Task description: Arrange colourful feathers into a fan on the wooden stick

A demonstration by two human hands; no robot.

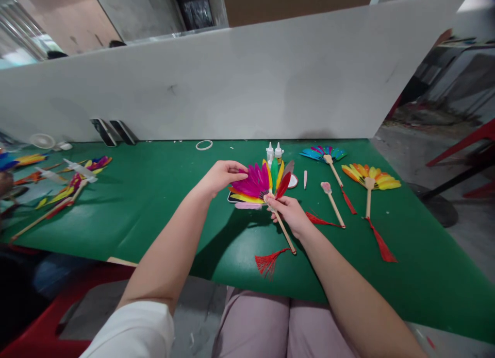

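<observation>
Tassel of red thread (pixel 266 264) nr front edge of green desk (pixel 162 193), tied to wooden-handled multicolour feather fan (pixel 270 177) held above it. R hand (pixel 291 214) grips fan's handle nr feather base; L hand (pixel 224 177) at magenta feathers (pixel 256 180), can't tell if pinching. To R: wooden stick w/ pink-smeared head (pixel 334 208), yellow-orange feather fan (pixel 370 182). Farther: blue-purple feather fan (pixel 325 155), 2 white nozzle bottles (pixel 269 155).

Partition board (pixel 247 85), white, upright along far table edge, twelve o'clock. Smartphones (pixel 103 132), two, leaning against it, between nine and ten. Ring (pixel 203 145), white, flat on green table (pixel 154 193), ten o'clock. Plastic chair (pixel 42 335), red, eight o'clock. Second red chair (pixel 464 144), partly visible, three o'clock. Dark framed opening (pixel 195 10), eleven o'clock.
</observation>
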